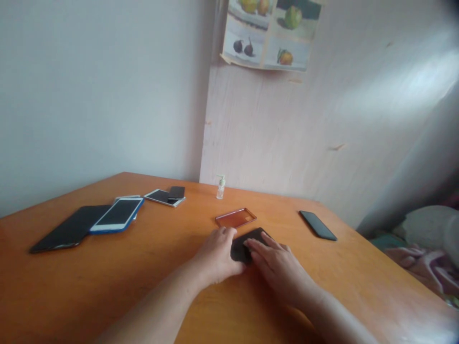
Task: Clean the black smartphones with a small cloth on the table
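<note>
A black phone (241,249) lies on the wooden table in front of me, partly covered by both hands. My left hand (216,255) is closed around its left end, thumb along the near edge and fingers at the far side. From the right, my right hand (274,263) presses bent fingers onto the phone's upper face. Something dark may be under those fingertips, but I cannot make it out against the black surface. Just beyond the phone, touching neither hand, lies a reddish see-through phone case (236,218).
A small clear pump bottle (220,188) stands near the wall. Another black phone (317,225) lies at the right. On the left are a black tablet (70,229), a blue-edged white tablet (120,215) overlapping it, and a small dark phone (177,192) on a white tablet (159,196).
</note>
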`<action>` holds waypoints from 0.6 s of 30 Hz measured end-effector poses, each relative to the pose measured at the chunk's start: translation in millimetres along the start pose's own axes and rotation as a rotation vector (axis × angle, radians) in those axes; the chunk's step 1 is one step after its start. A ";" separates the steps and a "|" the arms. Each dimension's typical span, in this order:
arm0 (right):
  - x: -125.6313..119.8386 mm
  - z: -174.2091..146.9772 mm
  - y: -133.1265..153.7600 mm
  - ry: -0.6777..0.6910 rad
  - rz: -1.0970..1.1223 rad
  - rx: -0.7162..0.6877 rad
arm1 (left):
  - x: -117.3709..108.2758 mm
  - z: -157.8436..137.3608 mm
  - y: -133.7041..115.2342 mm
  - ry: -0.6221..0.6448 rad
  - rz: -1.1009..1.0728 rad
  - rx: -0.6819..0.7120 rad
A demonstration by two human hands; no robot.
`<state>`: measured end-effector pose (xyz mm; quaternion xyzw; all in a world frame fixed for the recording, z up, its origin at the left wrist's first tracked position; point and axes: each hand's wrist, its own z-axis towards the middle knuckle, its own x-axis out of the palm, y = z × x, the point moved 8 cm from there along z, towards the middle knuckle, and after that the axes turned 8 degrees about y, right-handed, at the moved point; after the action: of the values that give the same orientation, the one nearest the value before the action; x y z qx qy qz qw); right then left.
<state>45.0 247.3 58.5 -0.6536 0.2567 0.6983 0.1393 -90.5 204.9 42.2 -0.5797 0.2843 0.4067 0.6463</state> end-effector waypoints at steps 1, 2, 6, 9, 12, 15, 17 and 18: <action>1.5 -0.9 9.4 0.021 0.014 -0.059 | -0.3 0.0 -0.1 0.002 -0.002 -0.002; 3.0 -1.3 15.4 0.039 0.024 -0.101 | -0.5 0.0 -0.2 0.005 -0.002 -0.004; 7.5 6.1 -13.7 0.032 0.010 0.055 | -0.6 0.2 -0.1 0.009 0.028 -0.008; 8.7 9.6 -46.9 -0.002 -0.004 0.249 | 0.4 0.7 0.6 0.010 0.057 -0.019; 10.9 8.5 -32.2 0.020 0.044 0.164 | -0.4 0.1 2.2 0.018 0.102 -0.063; 13.7 5.0 3.2 0.088 0.111 -0.034 | -4.5 -1.8 3.9 0.020 0.143 -0.116; 14.0 6.5 6.1 0.103 0.124 -0.044 | -6.7 -2.6 4.3 0.027 0.150 -0.129; 13.4 8.8 -1.7 0.092 0.117 0.009 | -7.1 -2.6 4.4 0.032 0.148 -0.126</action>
<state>37.0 251.5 45.1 -0.6682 0.3040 0.6732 0.0893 -97.6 200.9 45.5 -0.6032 0.3105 0.4609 0.5721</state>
